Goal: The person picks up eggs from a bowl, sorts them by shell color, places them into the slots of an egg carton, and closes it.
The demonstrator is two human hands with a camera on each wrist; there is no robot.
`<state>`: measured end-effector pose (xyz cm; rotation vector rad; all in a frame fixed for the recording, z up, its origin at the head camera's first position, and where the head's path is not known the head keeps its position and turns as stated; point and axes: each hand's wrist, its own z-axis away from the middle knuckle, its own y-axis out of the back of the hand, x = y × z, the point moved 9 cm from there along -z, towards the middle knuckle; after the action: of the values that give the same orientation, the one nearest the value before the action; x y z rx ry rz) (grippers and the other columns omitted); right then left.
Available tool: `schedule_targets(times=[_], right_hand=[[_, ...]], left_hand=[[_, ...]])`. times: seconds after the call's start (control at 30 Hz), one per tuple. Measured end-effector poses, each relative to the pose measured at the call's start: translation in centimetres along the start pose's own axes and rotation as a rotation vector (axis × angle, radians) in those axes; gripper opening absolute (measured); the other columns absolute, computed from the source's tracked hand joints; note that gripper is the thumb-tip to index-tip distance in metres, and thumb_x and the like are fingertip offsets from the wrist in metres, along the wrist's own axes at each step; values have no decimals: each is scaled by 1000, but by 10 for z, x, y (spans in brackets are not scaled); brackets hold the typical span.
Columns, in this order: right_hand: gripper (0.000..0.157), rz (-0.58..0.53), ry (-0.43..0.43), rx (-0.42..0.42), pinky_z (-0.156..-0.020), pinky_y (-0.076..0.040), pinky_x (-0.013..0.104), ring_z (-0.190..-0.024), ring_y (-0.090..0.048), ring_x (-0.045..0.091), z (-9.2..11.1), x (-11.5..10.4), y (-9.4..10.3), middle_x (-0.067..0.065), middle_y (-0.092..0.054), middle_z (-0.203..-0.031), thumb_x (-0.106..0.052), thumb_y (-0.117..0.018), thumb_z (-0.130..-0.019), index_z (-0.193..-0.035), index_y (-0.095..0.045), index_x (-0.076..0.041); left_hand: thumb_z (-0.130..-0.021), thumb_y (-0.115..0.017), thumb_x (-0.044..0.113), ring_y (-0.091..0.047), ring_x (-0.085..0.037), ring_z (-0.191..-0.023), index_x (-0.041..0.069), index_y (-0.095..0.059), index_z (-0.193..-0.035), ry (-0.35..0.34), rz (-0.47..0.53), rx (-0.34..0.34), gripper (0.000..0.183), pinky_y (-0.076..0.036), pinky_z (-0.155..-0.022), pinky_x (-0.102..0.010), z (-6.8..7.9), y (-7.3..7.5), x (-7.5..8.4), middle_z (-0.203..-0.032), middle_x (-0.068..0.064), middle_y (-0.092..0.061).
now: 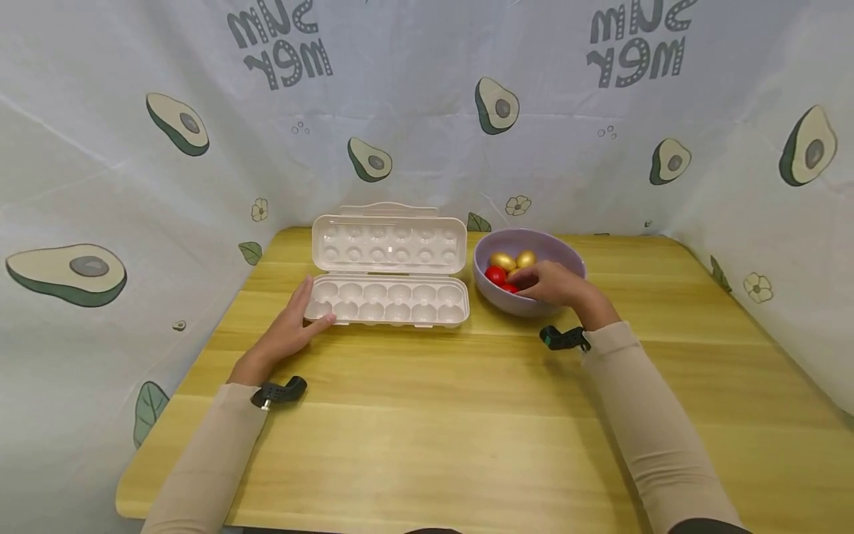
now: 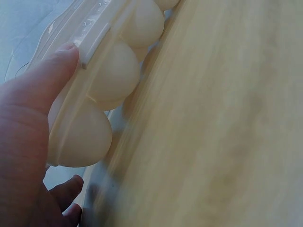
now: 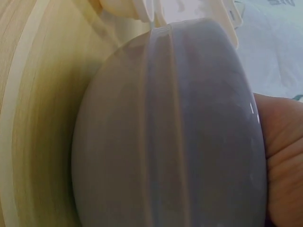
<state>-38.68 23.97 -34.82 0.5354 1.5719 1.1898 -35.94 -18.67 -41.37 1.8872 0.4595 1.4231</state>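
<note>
An egg box (image 1: 399, 321) in pale cream plastic lies with its lid raised, its two rows of cups bare. At its left end my left hand (image 1: 291, 324) grips the corner, thumb along the front rim; the left wrist view shows that thumb (image 2: 64, 61) close up beside the rounded cups. My right hand (image 1: 557, 284) reaches over the near rim of a purple bowl (image 1: 567, 257), its curled fingers and thumb around a partly hidden red egg (image 1: 510, 288). Another red egg (image 1: 495, 275) and several golden eggs (image 1: 503, 261) lie beside them. In the right wrist view the bowl's wall hides the fingers.
Both things stand toward the back of the wooden table (image 1: 414, 415), the bowl just right of the egg box. A pale curtain (image 1: 427, 111) printed with avocados hangs around the back and sides. Black wrist cameras sit on both sleeves.
</note>
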Motion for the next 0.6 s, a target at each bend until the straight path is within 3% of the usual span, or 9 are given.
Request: schedule_targets(times=[0.23, 0.4, 0.6], right_hand=[[30, 6, 16, -55, -92, -44, 42, -102, -59, 26, -6, 0, -8, 10, -70, -109, -15, -66, -89, -117, -69, -4], [34, -16, -25, -71, -94, -45, 44, -103, -61, 27, -9, 3, -12, 11, -70, -109, -17, -67, -89, -119, -67, -2], [25, -27, -1, -17, -91, -47, 43, -99, -63, 27, -11, 1, -6, 11, -70, -106, -11, -67, -89, -111, -69, -2]], left_hand=[[-94, -58, 46, 1, -33, -147, 5, 3, -155, 3, -11, -2, 95, -6, -116, -55, 1, -1, -2, -161, -12, 7], [-93, -59, 47, 0, -33, -147, 4, 2, -154, 4, -16, -1, 96, -7, -116, -55, 2, -2, -2, -161, -13, 6], [-93, -58, 49, 1, -33, -147, 7, 3, -155, 0, -2, 3, 96, -6, -115, -57, 0, 1, 1, -161, -11, 6]])
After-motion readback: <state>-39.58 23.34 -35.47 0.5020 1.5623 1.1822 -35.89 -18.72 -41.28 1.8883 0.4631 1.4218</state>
